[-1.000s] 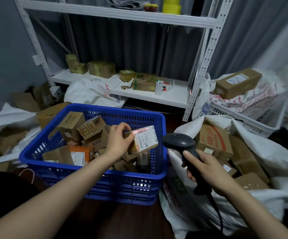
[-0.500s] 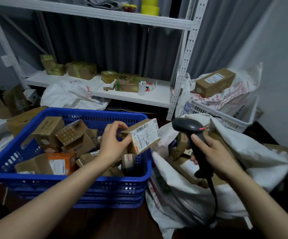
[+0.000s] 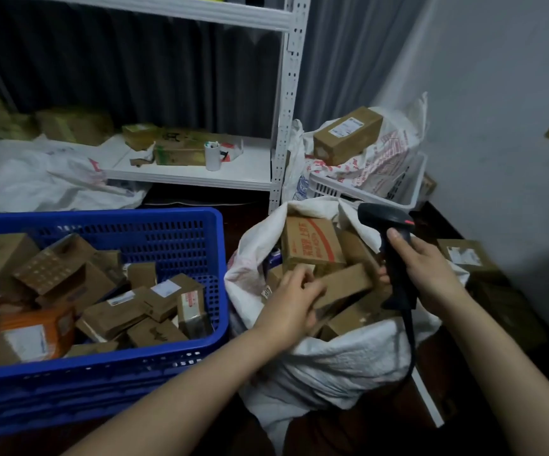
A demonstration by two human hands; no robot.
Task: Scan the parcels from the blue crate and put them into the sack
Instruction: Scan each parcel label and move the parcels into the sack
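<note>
1. Fingers point(image 3: 303, 275) of the left hand point(image 3: 289, 302) are curling round a plain brown parcel point(image 3: 343, 284), gripping its near end while it is lying tilted inside the open mouth of the white sack point(image 3: 325, 366), touching other boxes there.
2. Wrapping tightly round the handle of the black scanner point(image 3: 386, 218), the right hand point(image 3: 427, 269) is holding it upright over the sack's far-right side.
3. Just left of the sack, the blue crate point(image 3: 181, 222) is holding many more cardboard parcels point(image 3: 115, 311).
4. Behind both, a white shelf rack point(image 3: 286, 126) is standing; beside it, a white basket point(image 3: 342, 189) is carrying a long box point(image 3: 348, 133).
</note>
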